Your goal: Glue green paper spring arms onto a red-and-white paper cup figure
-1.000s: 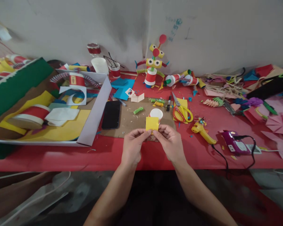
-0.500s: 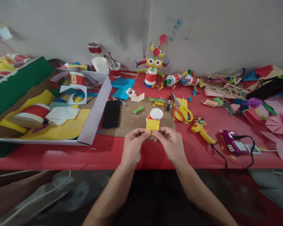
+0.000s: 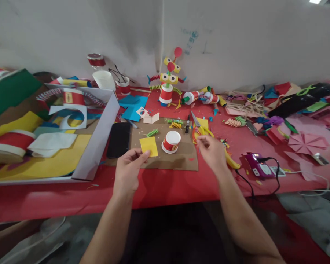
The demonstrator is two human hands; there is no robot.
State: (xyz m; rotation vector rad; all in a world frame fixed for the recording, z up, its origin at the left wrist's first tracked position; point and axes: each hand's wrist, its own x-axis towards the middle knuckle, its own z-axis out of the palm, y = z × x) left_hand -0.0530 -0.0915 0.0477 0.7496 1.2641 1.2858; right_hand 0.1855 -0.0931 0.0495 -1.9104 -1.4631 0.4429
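Between thumb and fingers, my left hand point(image 3: 129, 168) pinches a small yellow paper square point(image 3: 149, 146) above the cardboard sheet point(image 3: 178, 161). My right hand point(image 3: 211, 150) is beside the handles of the scissors point(image 3: 200, 128), its fingers curled; whether it grips them is not clear. A red and white paper cup point(image 3: 170, 143) stands upside down on the cardboard between my hands. Behind it lie green and yellow folded paper springs point(image 3: 174, 123) and a black pen point(image 3: 187, 124). The yellow glue gun point(image 3: 232, 160) is partly hidden behind my right hand.
A white-edged box point(image 3: 96, 141) of paper pieces stands left, beside a black phone point(image 3: 119, 140). Paper robot figures point(image 3: 166, 93) stand at the wall. A purple power adapter point(image 3: 260, 167) with cables and paper scraps point(image 3: 243, 102) lie right.
My hands have moved apart. The yellow paper has shifted left, away from the cup, in my left hand; my right hand has let go of it and moved to the scissors. The view has shifted right.
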